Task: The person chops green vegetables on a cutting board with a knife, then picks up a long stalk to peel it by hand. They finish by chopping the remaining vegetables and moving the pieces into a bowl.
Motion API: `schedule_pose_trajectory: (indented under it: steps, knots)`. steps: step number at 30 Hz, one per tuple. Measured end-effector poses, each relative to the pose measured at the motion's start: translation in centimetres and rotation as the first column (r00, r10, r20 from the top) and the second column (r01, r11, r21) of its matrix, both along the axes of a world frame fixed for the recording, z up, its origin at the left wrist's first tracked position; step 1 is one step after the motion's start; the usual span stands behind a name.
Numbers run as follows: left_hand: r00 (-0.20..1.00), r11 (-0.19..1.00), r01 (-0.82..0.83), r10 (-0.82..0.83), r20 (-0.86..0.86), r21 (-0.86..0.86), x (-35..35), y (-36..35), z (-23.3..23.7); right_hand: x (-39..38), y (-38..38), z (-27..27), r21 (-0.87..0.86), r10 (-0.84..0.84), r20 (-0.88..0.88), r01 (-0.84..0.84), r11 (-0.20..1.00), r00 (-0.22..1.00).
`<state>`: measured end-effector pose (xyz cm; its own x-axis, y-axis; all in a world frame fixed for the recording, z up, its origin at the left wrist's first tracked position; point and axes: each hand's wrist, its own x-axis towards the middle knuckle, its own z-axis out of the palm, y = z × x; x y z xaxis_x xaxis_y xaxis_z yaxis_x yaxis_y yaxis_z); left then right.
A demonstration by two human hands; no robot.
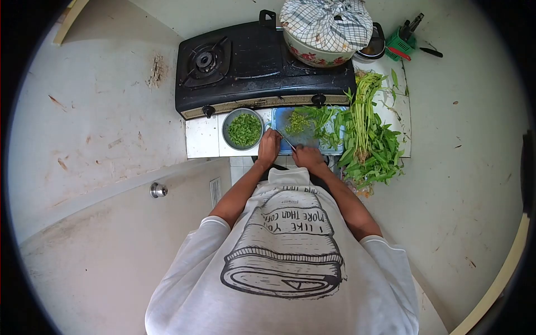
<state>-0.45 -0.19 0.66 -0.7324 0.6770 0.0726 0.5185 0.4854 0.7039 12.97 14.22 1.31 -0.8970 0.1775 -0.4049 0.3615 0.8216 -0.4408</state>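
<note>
My right hand [309, 157] is closed around the handle of a knife [288, 143] at the front edge of the blue cutting board [316, 147]. The blade slants up and left toward my left hand [269, 146]. That hand is at the board's left edge, its fingers bent together near the blade's tip; what they hold, if anything, is hidden. Finely chopped greens [298, 121] lie on the board, with uncut leafy stems [328, 120] to their right. Beside my left hand, a grey bowl [225, 135] contains chopped greens [244, 129].
A large bundle of leafy stems [365, 120] covers the counter's right side and overhangs its front edge. Behind the board stands a black gas stove [251, 64], bearing a cloth-covered flowered pot [321, 57]. A green basket [400, 42] with utensils is at the back right.
</note>
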Motion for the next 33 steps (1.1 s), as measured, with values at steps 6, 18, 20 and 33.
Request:
schedule_pose_trajectory:
  steps: [6,18,20,33]
  knots:
    - [1.0,1.0,-0.02,0.02,-0.011,0.014,0.2,0.1,-0.7,-0.5,-0.2,-0.5,0.037,0.0,-0.026,0.001,0.999,1.0]
    - [0.995,0.999,-0.008,0.004,0.095,0.032,0.6,0.1,-0.2,1.9,3.5,-0.4,0.111,0.015,-0.101,-0.004,0.994,0.995]
    - [0.997,1.0,-0.001,0.0,0.081,0.019,0.6,0.2,0.1,1.8,4.3,-0.6,0.134,0.022,-0.119,-0.006,0.991,0.993]
    - [0.892,0.908,0.42,-0.416,0.176,0.017,-0.2,2.0,4.5,1.3,5.3,3.5,0.091,-0.154,-0.178,0.172,0.981,0.972]
